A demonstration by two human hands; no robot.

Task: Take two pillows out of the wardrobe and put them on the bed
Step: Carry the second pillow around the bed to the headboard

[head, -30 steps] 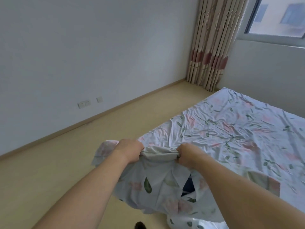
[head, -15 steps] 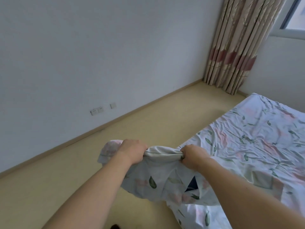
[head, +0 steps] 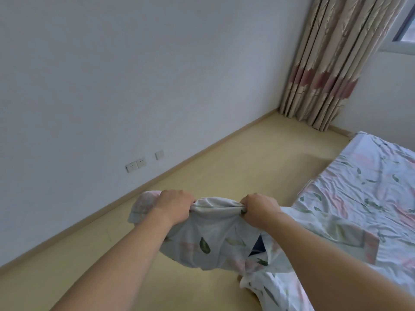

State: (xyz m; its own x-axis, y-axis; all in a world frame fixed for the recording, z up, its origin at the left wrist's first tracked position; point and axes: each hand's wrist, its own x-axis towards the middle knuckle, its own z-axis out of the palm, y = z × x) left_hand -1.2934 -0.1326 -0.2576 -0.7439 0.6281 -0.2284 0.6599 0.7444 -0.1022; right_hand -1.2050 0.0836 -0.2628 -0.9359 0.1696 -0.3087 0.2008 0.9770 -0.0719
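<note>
I hold a limp pillow (head: 213, 239) in a white cover printed with green leaves and pink flowers. My left hand (head: 175, 205) and my right hand (head: 260, 206) are both closed on its bunched top edge, about a hand's width apart. The pillow hangs in front of me above the floor, just left of the bed's near corner. The bed (head: 363, 189) fills the right side, covered in a wrinkled sheet of the same print. My forearms hide part of the pillow's lower half. No wardrobe and no second pillow are in view.
A plain white wall runs along the left, with wall sockets (head: 135, 164) low down. Light wooden floor (head: 247, 153) lies between the wall and the bed. Beige and red curtains (head: 325, 63) hang in the far corner beside a window (head: 406, 25).
The view has swung left, so the bed now sits further right in the frame and more wall shows. Both hands keep the same grip on the pillow's top edge.
</note>
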